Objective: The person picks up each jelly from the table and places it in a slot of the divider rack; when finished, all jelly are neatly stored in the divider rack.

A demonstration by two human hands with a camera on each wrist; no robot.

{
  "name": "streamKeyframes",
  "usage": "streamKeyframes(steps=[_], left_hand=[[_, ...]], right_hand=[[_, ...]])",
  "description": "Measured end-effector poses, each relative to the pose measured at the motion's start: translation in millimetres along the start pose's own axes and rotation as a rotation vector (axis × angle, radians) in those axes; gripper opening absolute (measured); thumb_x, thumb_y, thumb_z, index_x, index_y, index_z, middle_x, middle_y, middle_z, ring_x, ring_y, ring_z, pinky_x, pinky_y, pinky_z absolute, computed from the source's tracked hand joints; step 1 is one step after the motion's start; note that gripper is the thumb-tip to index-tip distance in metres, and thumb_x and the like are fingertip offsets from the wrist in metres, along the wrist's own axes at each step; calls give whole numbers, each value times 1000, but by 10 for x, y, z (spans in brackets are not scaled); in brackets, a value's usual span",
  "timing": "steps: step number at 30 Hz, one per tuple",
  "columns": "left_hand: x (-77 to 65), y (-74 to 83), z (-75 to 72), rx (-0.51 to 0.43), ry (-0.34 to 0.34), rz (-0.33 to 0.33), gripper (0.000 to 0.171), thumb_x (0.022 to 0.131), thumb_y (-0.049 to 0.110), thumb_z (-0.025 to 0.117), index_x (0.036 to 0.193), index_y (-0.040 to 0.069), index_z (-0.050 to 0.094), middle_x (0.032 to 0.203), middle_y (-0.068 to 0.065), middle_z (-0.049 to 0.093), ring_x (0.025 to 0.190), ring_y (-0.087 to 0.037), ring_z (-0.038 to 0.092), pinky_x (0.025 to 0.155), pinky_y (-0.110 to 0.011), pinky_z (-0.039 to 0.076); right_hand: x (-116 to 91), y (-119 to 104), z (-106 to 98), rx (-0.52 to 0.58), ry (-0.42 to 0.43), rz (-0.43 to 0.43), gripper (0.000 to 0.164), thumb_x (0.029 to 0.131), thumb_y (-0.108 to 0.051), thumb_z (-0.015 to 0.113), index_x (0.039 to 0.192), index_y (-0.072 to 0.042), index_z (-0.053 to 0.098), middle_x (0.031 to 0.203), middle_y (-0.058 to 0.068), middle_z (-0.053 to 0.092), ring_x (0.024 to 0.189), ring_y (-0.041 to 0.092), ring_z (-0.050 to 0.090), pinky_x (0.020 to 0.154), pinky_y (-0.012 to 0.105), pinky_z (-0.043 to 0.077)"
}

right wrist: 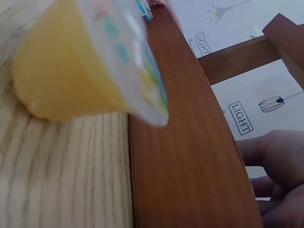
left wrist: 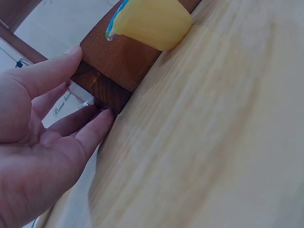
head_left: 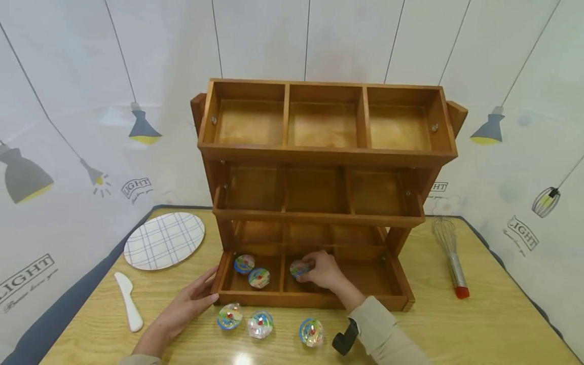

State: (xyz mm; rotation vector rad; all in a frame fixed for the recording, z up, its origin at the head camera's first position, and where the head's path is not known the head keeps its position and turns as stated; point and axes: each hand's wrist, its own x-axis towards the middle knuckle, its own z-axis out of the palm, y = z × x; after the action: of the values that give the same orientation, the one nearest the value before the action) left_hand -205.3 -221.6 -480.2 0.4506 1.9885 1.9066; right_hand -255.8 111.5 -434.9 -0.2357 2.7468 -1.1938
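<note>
My right hand point(head_left: 324, 272) pinches a jelly cup point(head_left: 298, 268) with a printed foil lid, inside the middle compartment of the bottom tier of a brown wooden shelf point(head_left: 319, 301). That cup is hidden behind the shelf's front board in the right wrist view. At the shelf's lower left corner, my left hand point(head_left: 188, 305) touches the wood, thumb at the front and fingers along the side. Two jelly cups point(head_left: 259, 278) sit in the bottom left compartment. Three more stand on the table before the shelf: a left one point(head_left: 229, 317), a middle one point(head_left: 260, 325) and a right one point(head_left: 312, 333).
A checked oval plate point(head_left: 165, 241) and a white plastic knife point(head_left: 130, 302) lie left of the shelf. On the right is a whisk point(head_left: 451, 257) with a red handle end. Above the bottom tier, two upper tiers point(head_left: 326, 152) overhang my right hand's workspace.
</note>
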Motion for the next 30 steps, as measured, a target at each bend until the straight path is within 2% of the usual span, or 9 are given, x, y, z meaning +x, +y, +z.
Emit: streamKeyframes(steps=[4,9,14,16,19,21,24,27,30], left_hand=[[3,-3,2,7,6,-1,70,88,17,52,144,16,10,146,-25,11,124,-7,34,92,-10,35],[16,-9,3,11,3,3,70,89,17,52,144,16,10,146,-26,11,122,-3,36,92,-10,35],[18,-20,-3,25,6,-1,70,88,18,52,144,16,10,145,-26,12,124,-7,35,92,-10,35],[17,-27,-3,23,12,-14,70,88,18,53,144,17,11,146,-25,13,123,-5,36,92,-10,35],[20,-45,2,15,20,-27,71,87,18,54,144,19,11,146,-23,13,119,1,39,92,-10,36],[24,-54,8,8,24,-34,70,87,18,54,144,20,12,146,-22,14,114,7,41,92,-10,36],[24,-64,9,5,17,-24,69,88,16,53,144,19,11,146,-24,13,113,8,41,92,-10,36],[20,-57,10,6,24,-24,69,88,15,52,144,19,11,146,-24,13,111,10,42,91,-9,36],[23,-45,15,9,39,-28,69,88,15,53,143,19,13,146,-24,15,111,10,42,91,-9,36]], right_hand=[[41,-3,23,29,26,16,52,66,-21,77,110,0,59,104,14,63,96,30,57,77,38,50],[83,8,35,28,43,-10,49,67,-22,76,109,-1,61,102,13,64,94,29,58,75,38,51],[66,49,36,-20,16,-83,53,72,-23,73,115,3,54,109,17,60,99,32,56,82,42,48],[37,55,31,-41,12,-124,57,74,-23,71,119,4,50,111,17,58,100,32,55,82,43,47],[-33,33,8,-23,38,-152,58,76,-24,69,122,2,47,115,17,56,100,31,55,80,41,48],[-97,8,-20,27,69,-165,57,76,-24,69,123,0,48,116,16,56,100,31,56,77,38,50],[-238,-38,-88,112,81,-203,49,78,-25,67,118,-1,52,114,16,58,97,29,58,73,32,52],[-416,-92,-158,195,33,-270,42,79,-25,66,112,0,56,108,17,61,93,26,60,71,23,51],[-593,-130,-209,225,-39,-354,38,80,-26,65,108,-1,58,104,16,63,92,25,61,73,19,51]])
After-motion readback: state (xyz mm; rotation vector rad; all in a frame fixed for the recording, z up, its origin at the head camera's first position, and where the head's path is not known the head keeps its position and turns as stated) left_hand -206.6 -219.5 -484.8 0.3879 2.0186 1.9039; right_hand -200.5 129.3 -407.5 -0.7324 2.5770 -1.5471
